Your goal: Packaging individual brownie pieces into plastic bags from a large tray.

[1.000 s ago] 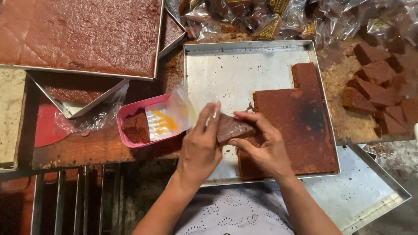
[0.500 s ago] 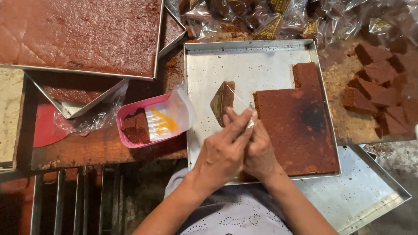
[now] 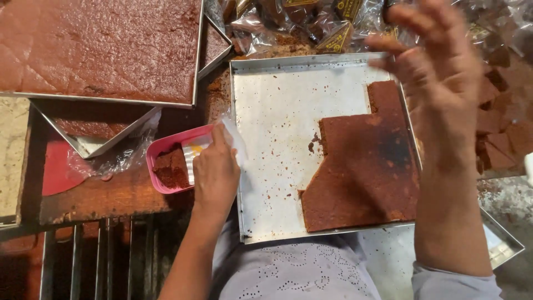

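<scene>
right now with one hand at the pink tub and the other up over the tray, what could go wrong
1. The right hand is raised and blurred above the brown slab; coming down carelessly, it might dent or break the cut edge.
2. The left hand pulls at the clear wrappers in the pink tub, which sits near the wooden ledge's edge and could tip or slide.

the pink plastic tub sits on the wooden tabletop just left of the metal tray, its rim nearly touching the tray's edge. it lies flat and open, with brown crumbly scraps piled inside. clear plastic wrappers with a yellow and orange print stand at its right end, leaning toward the tray, pinched under the left hand.
</scene>
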